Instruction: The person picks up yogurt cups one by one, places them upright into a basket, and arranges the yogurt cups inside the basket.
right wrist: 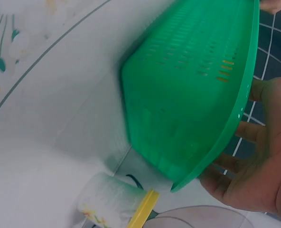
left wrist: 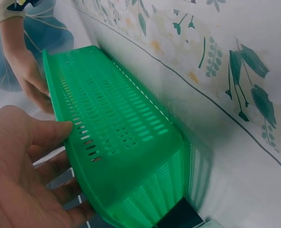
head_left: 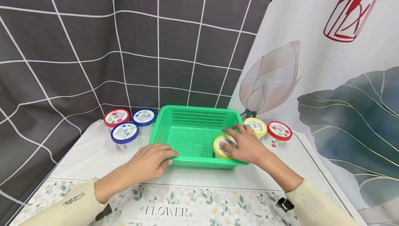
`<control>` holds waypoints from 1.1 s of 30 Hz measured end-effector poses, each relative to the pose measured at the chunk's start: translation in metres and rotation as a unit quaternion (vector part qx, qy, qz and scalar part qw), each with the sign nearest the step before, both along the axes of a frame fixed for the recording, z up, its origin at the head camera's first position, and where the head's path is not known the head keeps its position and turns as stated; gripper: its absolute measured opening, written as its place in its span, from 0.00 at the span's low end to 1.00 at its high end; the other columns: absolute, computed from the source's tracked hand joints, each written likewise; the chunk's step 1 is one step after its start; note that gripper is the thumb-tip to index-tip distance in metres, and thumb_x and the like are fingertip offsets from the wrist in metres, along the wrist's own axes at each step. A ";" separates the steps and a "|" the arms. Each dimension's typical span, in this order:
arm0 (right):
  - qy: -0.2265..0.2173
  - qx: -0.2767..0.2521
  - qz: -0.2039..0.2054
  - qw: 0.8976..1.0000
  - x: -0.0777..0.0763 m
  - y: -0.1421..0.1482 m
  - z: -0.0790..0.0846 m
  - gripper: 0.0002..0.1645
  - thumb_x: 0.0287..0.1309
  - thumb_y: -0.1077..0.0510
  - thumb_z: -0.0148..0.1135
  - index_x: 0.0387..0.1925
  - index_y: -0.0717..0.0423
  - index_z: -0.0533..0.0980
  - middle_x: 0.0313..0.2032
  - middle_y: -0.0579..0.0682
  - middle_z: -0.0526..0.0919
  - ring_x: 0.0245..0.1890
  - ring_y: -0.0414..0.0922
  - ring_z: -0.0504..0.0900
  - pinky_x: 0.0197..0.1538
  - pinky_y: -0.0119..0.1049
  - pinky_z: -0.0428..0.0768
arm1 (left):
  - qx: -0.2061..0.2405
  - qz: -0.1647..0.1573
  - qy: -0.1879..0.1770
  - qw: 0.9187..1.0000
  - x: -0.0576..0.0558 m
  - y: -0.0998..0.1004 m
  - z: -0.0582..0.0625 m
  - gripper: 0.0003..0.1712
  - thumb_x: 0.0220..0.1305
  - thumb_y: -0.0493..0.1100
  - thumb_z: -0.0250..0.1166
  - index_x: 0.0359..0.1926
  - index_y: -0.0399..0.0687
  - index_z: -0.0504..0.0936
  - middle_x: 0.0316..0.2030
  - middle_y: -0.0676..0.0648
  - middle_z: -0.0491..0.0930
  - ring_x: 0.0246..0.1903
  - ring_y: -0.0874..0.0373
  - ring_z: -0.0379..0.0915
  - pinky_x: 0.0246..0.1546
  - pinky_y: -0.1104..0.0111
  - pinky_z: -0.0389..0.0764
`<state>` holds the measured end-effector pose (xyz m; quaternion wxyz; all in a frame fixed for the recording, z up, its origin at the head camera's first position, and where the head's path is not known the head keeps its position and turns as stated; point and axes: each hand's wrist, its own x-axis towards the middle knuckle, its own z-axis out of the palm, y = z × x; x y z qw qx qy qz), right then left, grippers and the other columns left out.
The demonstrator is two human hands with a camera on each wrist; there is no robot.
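A green plastic basket (head_left: 187, 161) with slotted walls stands on the white cloth. My left hand (head_left: 151, 162) holds its front rim towards the left, thumb outside and fingers over the inner side, as the left wrist view shows. Inside, at the front right corner, sits a tub with a yellow lid (head_left: 220, 152). Over that tub is my right hand (head_left: 249, 147), its thumb lying across the lid and its fingers spread beyond it. In the right wrist view, the basket wall (right wrist: 178, 109) hides most of this tub, and the right hand (right wrist: 268, 156) reaches behind the rim.
Left of the basket stand a red-lidded tub (head_left: 116, 117) and two blue-lidded tubs (head_left: 124, 132), (head_left: 144, 116). On the right are another yellow-lidded tub (head_left: 256, 126) and a red-lidded one (head_left: 278, 133). A dark grid curtain (head_left: 134, 70) hangs behind; a flowered cloth (head_left: 193, 201) lies in front.
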<state>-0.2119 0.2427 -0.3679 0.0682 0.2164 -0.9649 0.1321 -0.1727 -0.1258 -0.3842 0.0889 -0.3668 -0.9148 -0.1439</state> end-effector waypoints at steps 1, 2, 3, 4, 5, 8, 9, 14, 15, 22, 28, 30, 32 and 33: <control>0.002 -0.001 -0.001 1.000 0.000 0.002 0.000 0.32 0.78 0.40 0.63 0.74 0.51 0.81 0.71 0.65 0.80 0.73 0.67 0.74 0.75 0.74 0.71 | 0.000 0.000 -0.001 1.000 0.000 0.000 0.000 0.17 0.75 0.37 0.71 0.61 0.48 0.92 0.55 0.48 0.93 0.57 0.46 0.89 0.60 0.45 0.90; 0.004 -0.003 -0.004 1.000 0.000 0.004 0.000 0.32 0.78 0.41 0.63 0.74 0.51 0.81 0.72 0.65 0.80 0.74 0.67 0.73 0.75 0.74 0.70 | 0.000 0.000 -0.002 1.000 0.000 0.000 0.001 0.17 0.74 0.37 0.71 0.61 0.48 0.92 0.55 0.48 0.93 0.57 0.46 0.89 0.60 0.45 0.90; 0.008 -0.004 -0.005 1.000 0.000 0.007 0.000 0.32 0.78 0.41 0.63 0.74 0.51 0.81 0.72 0.65 0.80 0.74 0.68 0.73 0.75 0.74 0.70 | 0.000 -0.001 -0.003 1.000 0.001 0.000 0.001 0.17 0.74 0.37 0.71 0.61 0.48 0.92 0.55 0.48 0.93 0.57 0.46 0.89 0.60 0.45 0.90; 0.011 -0.006 -0.008 1.000 0.000 0.009 0.000 0.32 0.79 0.42 0.63 0.74 0.51 0.81 0.72 0.66 0.80 0.74 0.69 0.73 0.75 0.75 0.70 | 0.000 -0.002 -0.005 1.000 0.001 0.001 0.001 0.17 0.74 0.37 0.71 0.61 0.48 0.92 0.54 0.48 0.93 0.56 0.46 0.89 0.59 0.45 0.90; 0.015 -0.008 -0.009 1.000 0.000 0.011 0.000 0.31 0.79 0.42 0.63 0.74 0.51 0.81 0.72 0.66 0.80 0.74 0.69 0.73 0.74 0.76 0.71 | -0.001 -0.002 -0.007 1.000 0.001 0.001 0.002 0.17 0.74 0.37 0.71 0.61 0.49 0.93 0.54 0.48 0.93 0.56 0.46 0.89 0.59 0.45 0.90; 0.022 -0.008 -0.020 1.000 -0.001 0.017 0.000 0.31 0.78 0.43 0.64 0.74 0.52 0.82 0.72 0.67 0.80 0.73 0.72 0.72 0.72 0.78 0.72 | -0.004 -0.002 -0.012 1.000 0.003 0.001 0.002 0.17 0.75 0.37 0.71 0.61 0.49 0.92 0.54 0.49 0.93 0.56 0.46 0.88 0.59 0.45 0.90; 0.025 -0.006 -0.024 0.999 -0.001 0.020 -0.001 0.31 0.78 0.43 0.65 0.73 0.52 0.82 0.72 0.67 0.80 0.74 0.72 0.72 0.72 0.79 0.72 | -0.005 -0.002 -0.013 1.000 0.003 0.001 0.001 0.17 0.75 0.37 0.71 0.61 0.49 0.92 0.54 0.49 0.93 0.56 0.46 0.88 0.59 0.45 0.90; 0.022 0.000 -0.047 0.999 -0.002 0.029 0.002 0.31 0.78 0.42 0.64 0.74 0.51 0.81 0.72 0.68 0.79 0.75 0.74 0.71 0.74 0.80 0.69 | -0.002 -0.004 -0.015 1.000 0.003 0.001 0.001 0.17 0.75 0.37 0.71 0.61 0.49 0.92 0.55 0.47 0.93 0.57 0.45 0.89 0.61 0.44 0.90; 0.023 -0.001 -0.049 0.999 -0.002 0.031 0.002 0.31 0.78 0.42 0.64 0.74 0.51 0.81 0.72 0.68 0.79 0.75 0.74 0.71 0.74 0.80 0.69 | -0.001 -0.006 -0.013 1.000 0.002 0.001 0.002 0.17 0.74 0.37 0.71 0.61 0.49 0.92 0.55 0.47 0.93 0.57 0.45 0.89 0.61 0.44 0.90; 0.017 -0.011 -0.066 0.998 -0.003 0.042 0.006 0.32 0.78 0.42 0.64 0.74 0.53 0.81 0.72 0.69 0.78 0.71 0.73 0.72 0.70 0.77 0.73 | 0.001 -0.006 -0.008 1.000 0.002 0.001 0.001 0.17 0.74 0.37 0.71 0.61 0.49 0.93 0.54 0.48 0.93 0.57 0.45 0.89 0.60 0.44 0.90; 0.012 -0.005 -0.084 0.996 -0.007 0.053 0.007 0.33 0.79 0.42 0.63 0.75 0.53 0.80 0.72 0.71 0.77 0.73 0.74 0.69 0.71 0.80 0.70 | -0.004 -0.001 -0.008 1.000 0.001 -0.001 0.000 0.17 0.74 0.37 0.71 0.61 0.49 0.93 0.54 0.49 0.93 0.56 0.46 0.89 0.58 0.46 0.91; 0.010 -0.004 -0.091 0.996 -0.008 0.056 0.008 0.33 0.79 0.42 0.63 0.76 0.53 0.79 0.72 0.72 0.77 0.72 0.75 0.68 0.70 0.80 0.69 | -0.004 -0.001 -0.008 1.000 0.001 -0.001 0.001 0.17 0.74 0.36 0.71 0.61 0.49 0.93 0.53 0.49 0.93 0.55 0.47 0.89 0.57 0.46 0.91; 0.008 -0.002 -0.098 0.995 -0.010 0.059 0.008 0.34 0.79 0.42 0.62 0.76 0.54 0.79 0.73 0.73 0.76 0.72 0.75 0.68 0.71 0.80 0.68 | -0.003 -0.001 -0.008 1.000 0.000 -0.001 0.001 0.17 0.74 0.36 0.70 0.60 0.48 0.93 0.53 0.49 0.93 0.54 0.47 0.89 0.57 0.46 0.91; 0.008 -0.003 -0.102 0.995 -0.011 0.061 0.008 0.34 0.79 0.42 0.62 0.76 0.54 0.79 0.73 0.73 0.76 0.73 0.76 0.68 0.71 0.81 0.67 | -0.003 -0.001 -0.008 1.000 0.000 -0.001 0.002 0.17 0.74 0.36 0.70 0.61 0.48 0.93 0.53 0.49 0.93 0.54 0.47 0.89 0.57 0.46 0.91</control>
